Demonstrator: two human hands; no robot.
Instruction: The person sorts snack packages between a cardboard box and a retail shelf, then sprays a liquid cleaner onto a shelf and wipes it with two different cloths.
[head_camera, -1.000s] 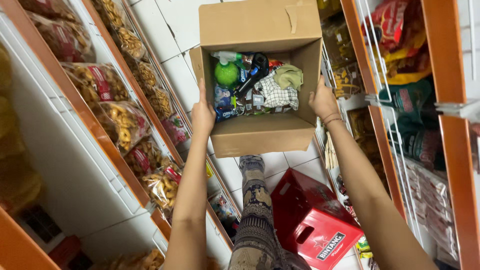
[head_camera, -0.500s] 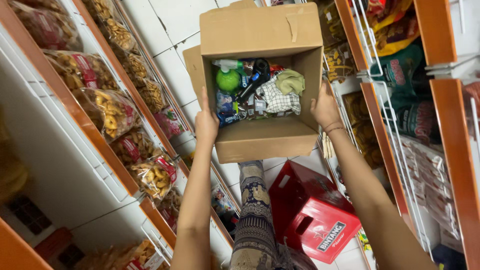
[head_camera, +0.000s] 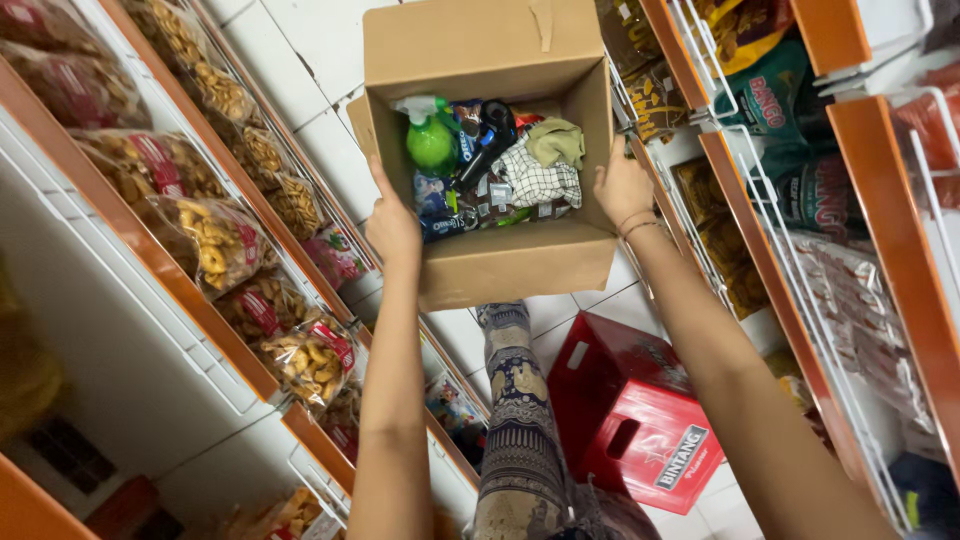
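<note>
I hold an open cardboard box out in front of me above the tiled floor. My left hand grips its left wall and my right hand grips its right wall. Inside lie a green spray bottle, a black bottle, a checked cloth, an olive cloth and several small packets.
Orange shelves with wire fronts line both sides: bagged snacks on the left, dark packets on the right. A red plastic crate stands on the white tile floor below the box, next to my patterned trouser leg.
The box has stayed in both hands and come a little nearer and lower in view. The shelves have shifted as my head moved.
</note>
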